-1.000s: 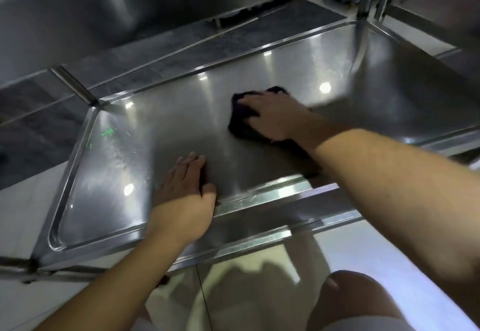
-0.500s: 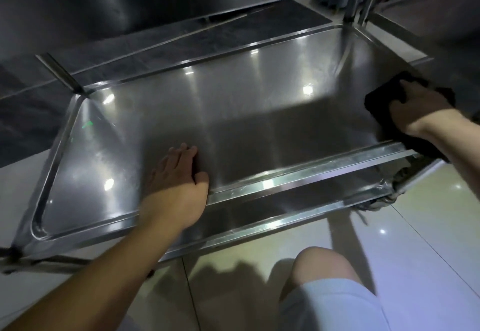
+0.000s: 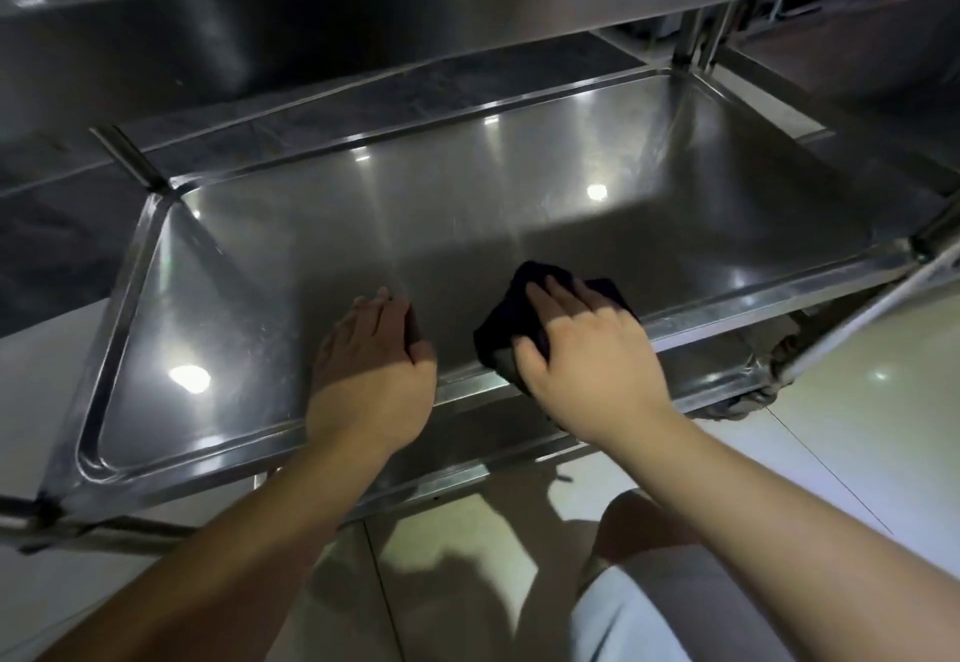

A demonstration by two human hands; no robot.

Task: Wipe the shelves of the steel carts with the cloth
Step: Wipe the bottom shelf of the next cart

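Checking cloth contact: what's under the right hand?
The dark cloth, pressed by the right hand onto the steel shelf near its front rim. The cloth's middle and the shelf beneath are covered.

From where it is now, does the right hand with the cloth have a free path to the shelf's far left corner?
Probably yes: the shelf is bare between the right hand with the cloth and that corner; the left hand rests near the front rim.
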